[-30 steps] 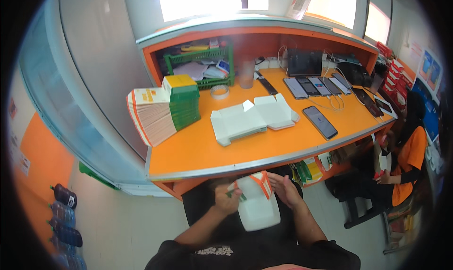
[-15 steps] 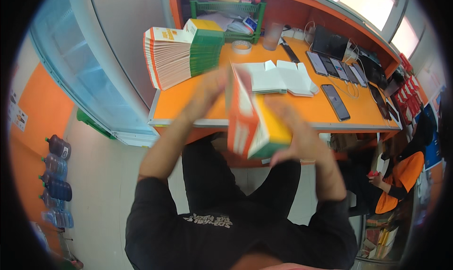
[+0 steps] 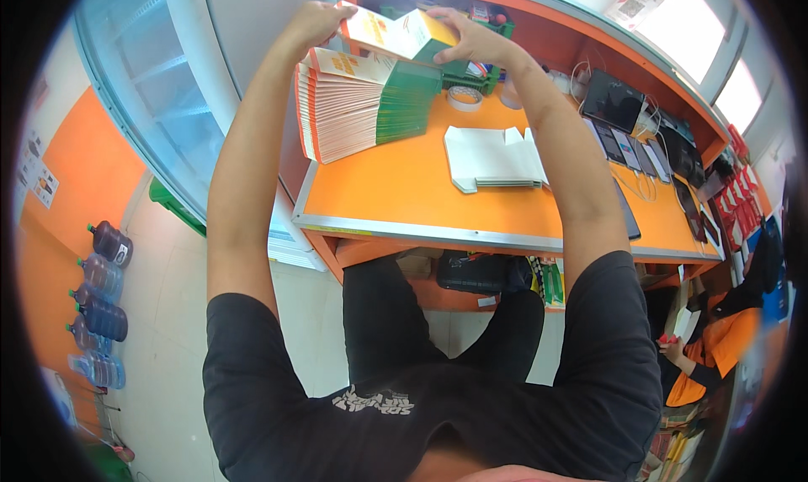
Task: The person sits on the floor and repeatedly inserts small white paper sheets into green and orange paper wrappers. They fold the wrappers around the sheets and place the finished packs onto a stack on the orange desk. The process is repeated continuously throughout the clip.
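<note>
Out over the far left of the orange table (image 3: 396, 204), both my hands hold a folding carton (image 3: 374, 29) in white, orange, yellow and green. My left hand (image 3: 318, 23) pinches its left end, and my right hand (image 3: 471, 40) grips the yellow and green right end. Directly below the carton stands a row of similar cartons (image 3: 345, 111), pressed flat and fanned out like a book; whether the held one touches them I cannot tell. A pile of flat white carton blanks (image 3: 492, 158) lies on the table, partly behind my right forearm.
A tape roll (image 3: 464, 99) stands by the green rack (image 3: 492, 78). Several phones (image 3: 627, 149) with cables and a dark tablet (image 3: 614, 99) lie at the right. A tall glass-door fridge (image 3: 160, 86) borders the left side. Another person (image 3: 715, 347) in orange sits at the right.
Both hands have carried the carton from over the table's front edge, away from me and to the left, above the fanned row. My arms are now stretched out, and the view has shifted slightly.
</note>
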Motion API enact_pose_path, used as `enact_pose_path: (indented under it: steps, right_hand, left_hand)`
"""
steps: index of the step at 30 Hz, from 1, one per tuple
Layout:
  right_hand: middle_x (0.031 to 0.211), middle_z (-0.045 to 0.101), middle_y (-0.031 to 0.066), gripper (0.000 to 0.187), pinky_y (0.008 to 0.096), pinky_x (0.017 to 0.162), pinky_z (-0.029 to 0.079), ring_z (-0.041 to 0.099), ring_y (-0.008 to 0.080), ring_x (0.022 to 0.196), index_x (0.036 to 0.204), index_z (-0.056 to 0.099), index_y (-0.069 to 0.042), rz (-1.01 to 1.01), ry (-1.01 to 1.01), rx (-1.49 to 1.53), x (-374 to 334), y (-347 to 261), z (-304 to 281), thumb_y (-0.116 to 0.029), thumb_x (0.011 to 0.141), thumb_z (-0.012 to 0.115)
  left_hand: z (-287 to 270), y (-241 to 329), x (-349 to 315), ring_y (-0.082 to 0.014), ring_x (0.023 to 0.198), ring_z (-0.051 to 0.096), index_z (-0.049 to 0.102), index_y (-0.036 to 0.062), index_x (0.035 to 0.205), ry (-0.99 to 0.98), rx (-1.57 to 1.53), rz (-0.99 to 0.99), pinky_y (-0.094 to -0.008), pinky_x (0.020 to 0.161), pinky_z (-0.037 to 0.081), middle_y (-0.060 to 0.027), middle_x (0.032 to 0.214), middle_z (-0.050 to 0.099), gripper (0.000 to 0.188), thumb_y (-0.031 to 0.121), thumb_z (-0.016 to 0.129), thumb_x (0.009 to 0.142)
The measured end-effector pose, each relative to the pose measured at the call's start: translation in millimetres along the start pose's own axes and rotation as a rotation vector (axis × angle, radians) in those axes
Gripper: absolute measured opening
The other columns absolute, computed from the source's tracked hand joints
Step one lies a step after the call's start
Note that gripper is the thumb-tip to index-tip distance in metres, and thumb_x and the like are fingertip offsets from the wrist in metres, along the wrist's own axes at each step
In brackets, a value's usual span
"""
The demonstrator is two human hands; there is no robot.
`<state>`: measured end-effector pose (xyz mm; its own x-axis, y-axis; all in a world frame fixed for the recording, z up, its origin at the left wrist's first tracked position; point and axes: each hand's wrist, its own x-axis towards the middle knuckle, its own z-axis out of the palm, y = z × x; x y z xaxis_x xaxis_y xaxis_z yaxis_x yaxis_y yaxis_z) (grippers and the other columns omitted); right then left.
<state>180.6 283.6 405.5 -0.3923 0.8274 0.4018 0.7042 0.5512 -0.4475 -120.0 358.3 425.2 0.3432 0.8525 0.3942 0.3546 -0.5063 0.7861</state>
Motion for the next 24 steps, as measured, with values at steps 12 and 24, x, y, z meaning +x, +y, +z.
enact_pose_path:
  steps: [12, 24]
  right_hand:
    - [0.154, 0.027, 0.0236, 0.095, 0.0485, 0.116, 0.022, 0.031, 0.0367, 0.141, 0.151, 0.027, -0.006, 0.232, -0.393, -0.037, 47, -62, 53, -0.07, 0.083, 0.043]
    - [0.157, 0.022, 0.0209, 0.088, 0.0488, 0.118, 0.016, 0.016, 0.0364, 0.147, 0.153, 0.022, -0.007, 0.383, -0.125, -0.481, 54, -30, 121, -0.066, 0.089, 0.035]
  left_hand:
    - [-40, -40, -17, -0.0237, 0.071, 0.066, 0.07, -0.0074, 0.091, -0.108, 0.544, -0.16, -0.0328, 0.065, 0.051, -0.0175, 0.082, 0.069, 0.042, 0.032, 0.069, 0.078]
    - [36, -38, -25, -0.0357, 0.117, 0.056, 0.053, 0.0039, 0.132, -0.549, 0.888, 0.084, -0.0464, 0.098, 0.044, -0.0199, 0.126, 0.059, 0.046, 0.033, 0.039, 0.099]
